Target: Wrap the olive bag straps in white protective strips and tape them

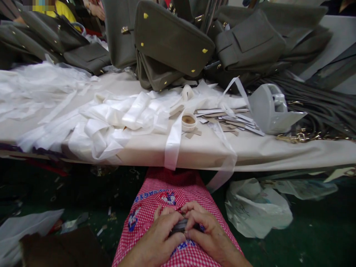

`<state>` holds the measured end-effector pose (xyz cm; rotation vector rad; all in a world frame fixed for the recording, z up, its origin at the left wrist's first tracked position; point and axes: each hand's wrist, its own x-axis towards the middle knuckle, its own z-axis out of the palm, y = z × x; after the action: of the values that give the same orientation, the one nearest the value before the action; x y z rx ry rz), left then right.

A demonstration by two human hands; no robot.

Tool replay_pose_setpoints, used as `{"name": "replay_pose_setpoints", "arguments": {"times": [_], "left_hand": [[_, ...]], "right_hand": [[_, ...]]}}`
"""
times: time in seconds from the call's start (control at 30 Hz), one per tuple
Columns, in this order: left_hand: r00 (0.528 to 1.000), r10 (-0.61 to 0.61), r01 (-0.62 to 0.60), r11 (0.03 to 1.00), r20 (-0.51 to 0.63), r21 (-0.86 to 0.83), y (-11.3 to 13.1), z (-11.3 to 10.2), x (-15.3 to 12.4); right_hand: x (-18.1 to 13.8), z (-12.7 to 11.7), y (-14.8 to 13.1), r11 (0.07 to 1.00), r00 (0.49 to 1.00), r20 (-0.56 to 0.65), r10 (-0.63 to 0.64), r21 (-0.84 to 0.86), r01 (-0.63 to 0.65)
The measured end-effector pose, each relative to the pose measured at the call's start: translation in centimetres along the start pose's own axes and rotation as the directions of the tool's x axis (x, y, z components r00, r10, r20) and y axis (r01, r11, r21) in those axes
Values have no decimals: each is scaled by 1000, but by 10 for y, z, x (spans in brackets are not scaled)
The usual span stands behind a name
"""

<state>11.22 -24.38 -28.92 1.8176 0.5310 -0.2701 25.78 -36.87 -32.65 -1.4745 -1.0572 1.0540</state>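
Evidently, both hands are working low in front of the body, the left hand (163, 230) and the right hand (205, 226) facing each other and pinching a small dark piece (181, 225) between them. On each hand the fingers are curling in towards the thumb, leaving hardly any gap; the grip is hiding too much of the piece to tell exactly what it is. The piece is sitting just above the checked apron (191, 185), well apart from the surface (146, 150). For sound work, both hands should be pressing evenly, since a one-sided pinch would probably be twisting so small an item. Thumbs should be bearing on the near side while the fingertips are backing the far side. Visibility is meriting a remark: the fingers are covering much of the piece, so lifting one index finger slightly would be giving a better check of its edges. Forearms are lying low over the apron, a posture that is likely lending steadiness. White ribbons (172, 148) are hanging over the near edge of the surface, and care should be going into not snagging them. The cup (189, 122) and slips (236, 120) are lying near that edge, so any reach should be clearing them.
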Motion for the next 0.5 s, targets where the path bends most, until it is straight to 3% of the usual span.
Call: {"name": "replay_pose_setpoints", "arguments": {"times": [0.2, 0.4, 0.5], "left_hand": [[997, 70, -70, 997, -17, -8, -5, 2, 8], [998, 55, -55, 998, 16, 9, -6, -1, 7], [1000, 0, -1, 999, -2, -41, -11, 0, 9]], "right_hand": [[1, 0, 3, 1000, 999, -35, -1, -17, 0], [2, 2, -2, 976, 976, -53, 212, 64, -208], [4, 2, -7, 973, 976, -15, 217, 79, -215]]}}
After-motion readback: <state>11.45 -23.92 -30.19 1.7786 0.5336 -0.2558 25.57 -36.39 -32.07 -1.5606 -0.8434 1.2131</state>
